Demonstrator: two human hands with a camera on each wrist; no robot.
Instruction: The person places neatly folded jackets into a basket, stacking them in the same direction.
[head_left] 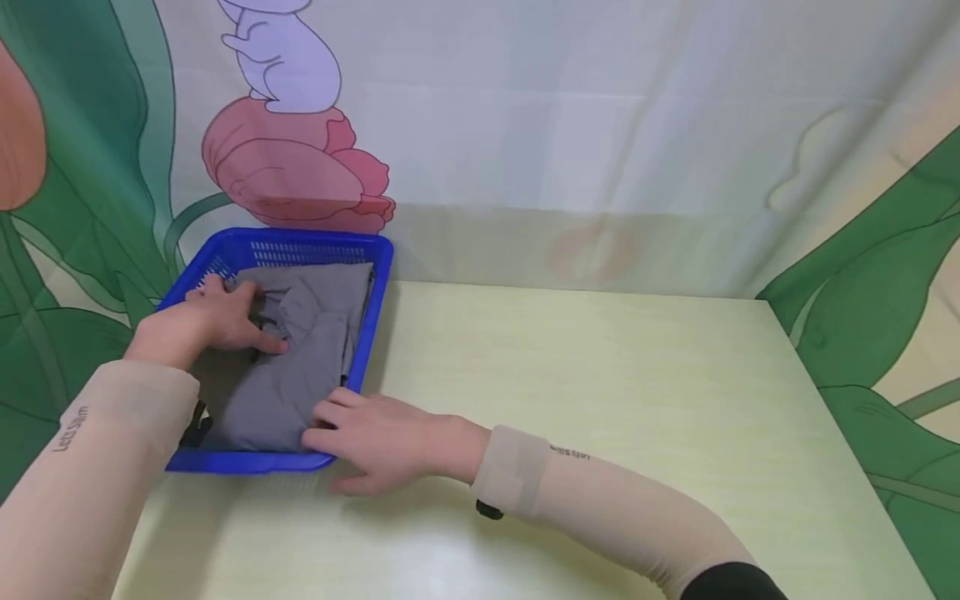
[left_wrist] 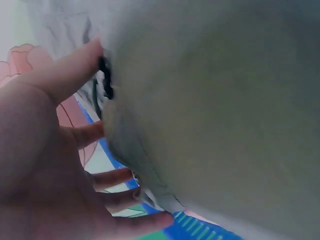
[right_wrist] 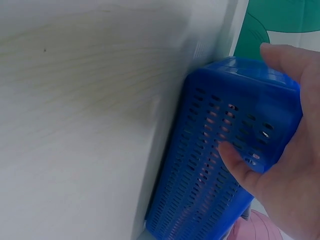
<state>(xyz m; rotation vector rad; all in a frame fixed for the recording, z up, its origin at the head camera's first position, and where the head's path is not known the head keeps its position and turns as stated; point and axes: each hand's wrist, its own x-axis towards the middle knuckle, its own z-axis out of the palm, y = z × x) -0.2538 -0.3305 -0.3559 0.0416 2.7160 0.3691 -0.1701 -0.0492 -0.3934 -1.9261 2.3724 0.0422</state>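
A blue plastic basket (head_left: 378,317) with slotted walls stands at the table's left side. Inside lies a bunched and folded grey garment (head_left: 315,350), with a dark cord (left_wrist: 106,77) showing at its edge. My left hand (head_left: 217,318) reaches in over the left rim and rests on the garment, thumb out to the right and fingers spread. At the near right corner my right hand (head_left: 382,437) holds the basket rim. Its fingers lie over the rim, and the thumb (right_wrist: 282,56) extends along the outside. One finger (right_wrist: 235,160) touches the slotted side wall.
The pale table (head_left: 600,400) extends to the right of the basket. Behind it hangs a printed curtain (head_left: 487,150) with a rabbit, pink flower and green leaves. Its folds come close to the basket's back and left sides.
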